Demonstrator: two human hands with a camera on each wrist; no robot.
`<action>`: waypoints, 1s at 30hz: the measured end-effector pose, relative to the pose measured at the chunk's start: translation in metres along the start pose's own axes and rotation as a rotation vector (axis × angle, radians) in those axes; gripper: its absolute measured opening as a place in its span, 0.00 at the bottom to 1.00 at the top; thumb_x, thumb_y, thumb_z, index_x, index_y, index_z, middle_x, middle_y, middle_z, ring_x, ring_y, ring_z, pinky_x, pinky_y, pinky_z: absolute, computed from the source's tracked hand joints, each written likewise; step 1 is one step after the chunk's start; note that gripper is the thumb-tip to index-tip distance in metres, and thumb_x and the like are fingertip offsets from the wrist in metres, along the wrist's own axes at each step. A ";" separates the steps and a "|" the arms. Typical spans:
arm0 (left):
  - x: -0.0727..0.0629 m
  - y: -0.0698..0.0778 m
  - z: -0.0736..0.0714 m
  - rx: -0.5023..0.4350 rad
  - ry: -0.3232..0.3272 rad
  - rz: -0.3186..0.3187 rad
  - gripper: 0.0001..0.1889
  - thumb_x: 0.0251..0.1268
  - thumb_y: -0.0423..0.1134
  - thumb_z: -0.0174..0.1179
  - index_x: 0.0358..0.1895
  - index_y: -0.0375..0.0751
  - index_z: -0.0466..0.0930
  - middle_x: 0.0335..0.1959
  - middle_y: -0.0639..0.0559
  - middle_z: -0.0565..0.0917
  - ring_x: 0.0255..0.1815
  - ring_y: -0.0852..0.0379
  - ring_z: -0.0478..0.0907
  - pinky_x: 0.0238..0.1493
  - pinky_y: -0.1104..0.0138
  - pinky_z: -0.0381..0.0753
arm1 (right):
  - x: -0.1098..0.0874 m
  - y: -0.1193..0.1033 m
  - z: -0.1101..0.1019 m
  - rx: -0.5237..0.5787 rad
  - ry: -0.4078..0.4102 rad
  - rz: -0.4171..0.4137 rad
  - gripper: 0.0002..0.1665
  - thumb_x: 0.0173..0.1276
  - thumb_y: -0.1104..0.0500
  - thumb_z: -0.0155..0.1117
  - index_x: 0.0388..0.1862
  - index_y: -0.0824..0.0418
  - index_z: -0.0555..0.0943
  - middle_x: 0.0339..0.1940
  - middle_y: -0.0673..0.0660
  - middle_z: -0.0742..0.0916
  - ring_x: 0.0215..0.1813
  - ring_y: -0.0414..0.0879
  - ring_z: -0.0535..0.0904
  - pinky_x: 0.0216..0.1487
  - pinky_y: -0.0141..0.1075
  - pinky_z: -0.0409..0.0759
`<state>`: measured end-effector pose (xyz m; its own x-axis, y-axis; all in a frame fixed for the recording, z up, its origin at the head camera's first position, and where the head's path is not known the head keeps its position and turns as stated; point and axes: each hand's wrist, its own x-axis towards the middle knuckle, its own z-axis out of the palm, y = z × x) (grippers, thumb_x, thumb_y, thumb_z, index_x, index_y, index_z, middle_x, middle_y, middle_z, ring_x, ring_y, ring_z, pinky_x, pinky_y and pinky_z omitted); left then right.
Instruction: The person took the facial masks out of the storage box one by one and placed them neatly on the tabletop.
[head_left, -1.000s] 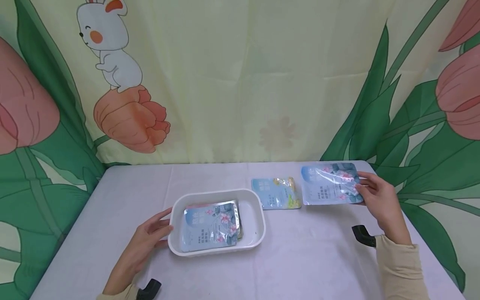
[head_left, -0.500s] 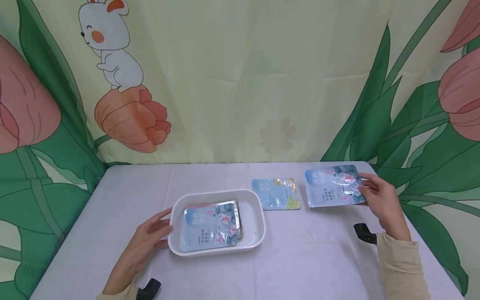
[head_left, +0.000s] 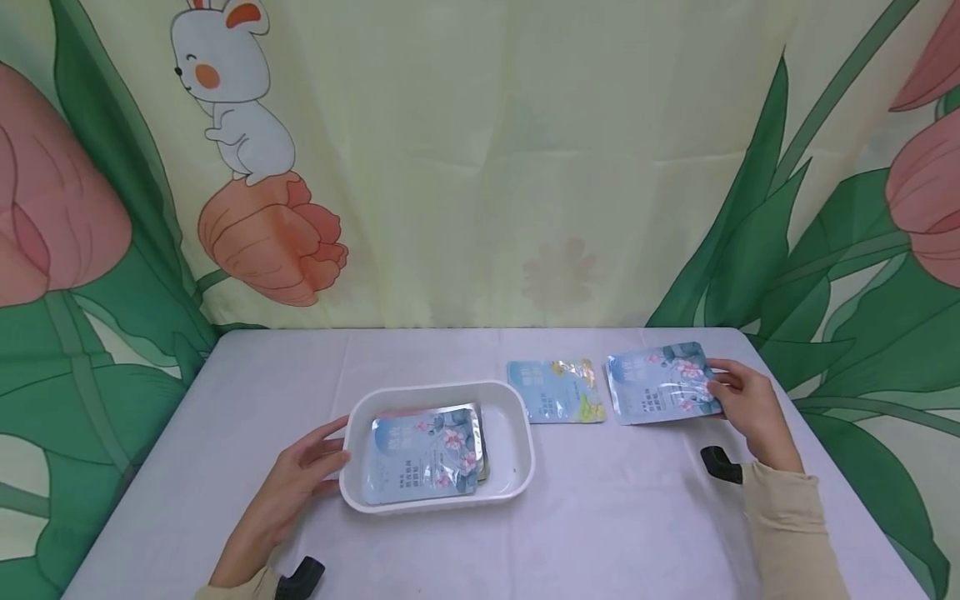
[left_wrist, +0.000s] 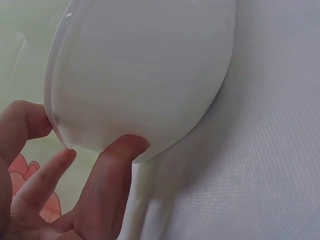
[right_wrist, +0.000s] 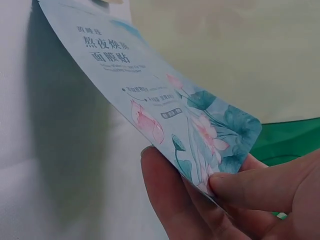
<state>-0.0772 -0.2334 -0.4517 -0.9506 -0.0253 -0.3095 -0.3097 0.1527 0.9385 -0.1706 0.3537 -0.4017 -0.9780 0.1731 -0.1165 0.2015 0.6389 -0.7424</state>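
Note:
My right hand pinches the right edge of a blue face mask packet printed with pink lotus flowers. In the right wrist view the thumb lies on the printed front of this face mask packet, fingers behind it, and the packet tilts over the white cloth. My left hand touches the left end of a white tray; in the left wrist view its fingertips rest against the tray's outer wall and rim. Inside the tray lies a small stack of packets, a lotus-printed one on top.
Behind the tray's right end, another light blue packet with yellow and green print lies flat on the white tablecloth. A printed curtain with tulips and a white rabbit hangs right behind the table's back edge.
The right hand has brought its packet lower and nearer the tabletop, after a small shift right and then back left. The left hand and tray stay in place.

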 end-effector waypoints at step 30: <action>0.000 -0.001 0.000 -0.014 -0.006 0.010 0.34 0.68 0.45 0.64 0.75 0.51 0.62 0.66 0.37 0.73 0.53 0.53 0.82 0.48 0.62 0.86 | 0.010 0.020 0.024 -0.123 -0.113 0.035 0.35 0.75 0.66 0.51 0.75 0.75 0.54 0.68 0.80 0.66 0.67 0.74 0.64 0.65 0.63 0.70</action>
<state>-0.0769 -0.2340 -0.4531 -0.9535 -0.0181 -0.3008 -0.3004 0.1391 0.9436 -0.1775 0.3500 -0.4338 -0.9686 0.1160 -0.2198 0.2342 0.7218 -0.6513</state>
